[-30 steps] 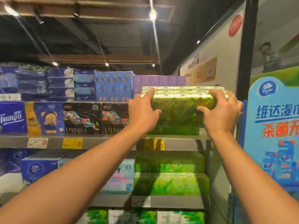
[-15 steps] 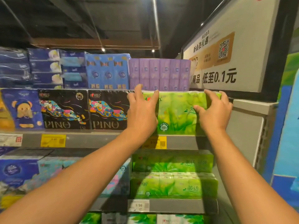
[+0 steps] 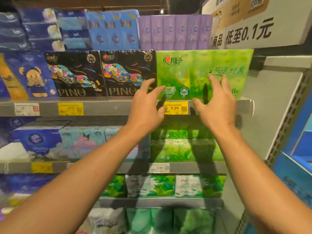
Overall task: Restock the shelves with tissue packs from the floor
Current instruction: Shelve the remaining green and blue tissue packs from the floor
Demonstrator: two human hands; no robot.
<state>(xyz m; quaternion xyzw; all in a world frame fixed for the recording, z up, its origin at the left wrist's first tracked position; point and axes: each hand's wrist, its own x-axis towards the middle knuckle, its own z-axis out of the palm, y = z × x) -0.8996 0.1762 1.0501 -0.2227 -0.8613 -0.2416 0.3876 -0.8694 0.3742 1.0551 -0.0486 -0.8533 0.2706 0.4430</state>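
Grip was released on both sides: left hand (image 3: 146,105) and right hand (image 3: 217,105) hovered with fingers spread and empty, just before the bright green plastic-wrapped tissue pack (image 3: 200,71). That pack stood upright on the grey metal shelf (image 3: 108,108), beside two black PINO tissue packs (image 3: 101,73), above a yellow 9.99 price tag (image 3: 176,108).

A shop: grey metal shelves (image 3: 108,108) stacked with wrapped tissue packs, yellow paper price tags (image 3: 176,108) along the edges, a white promotional sign (image 3: 249,33) overhead.
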